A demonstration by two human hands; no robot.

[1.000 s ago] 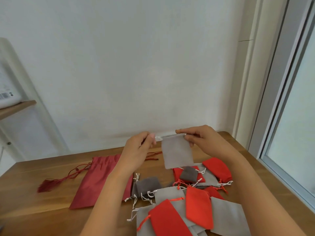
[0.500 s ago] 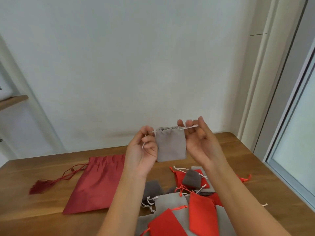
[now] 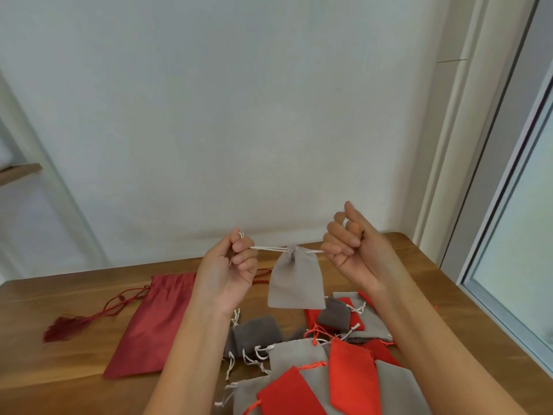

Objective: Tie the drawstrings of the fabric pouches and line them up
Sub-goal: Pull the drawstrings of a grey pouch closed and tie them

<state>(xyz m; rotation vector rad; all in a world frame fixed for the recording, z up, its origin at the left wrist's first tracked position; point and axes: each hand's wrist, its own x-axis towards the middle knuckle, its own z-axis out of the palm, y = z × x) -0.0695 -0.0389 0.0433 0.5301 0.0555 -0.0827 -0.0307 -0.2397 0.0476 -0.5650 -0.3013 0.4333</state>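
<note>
The grey pouch (image 3: 296,283) is held in the air above the pile of loose pouches (image 3: 329,369), hung by its white drawstrings (image 3: 266,249). One cord is pinched in the curled left hand (image 3: 230,265), the other in the right hand (image 3: 353,250). Since a second ago the cords are drawn outward and the mouth cinched shut. Knotting is judged next. No pouches are lined up yet.

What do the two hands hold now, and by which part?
The light grey pouch, by its white drawstrings: the left hand grips the cord on its side, the right hand the other cord. Its body hangs free between them.
</note>
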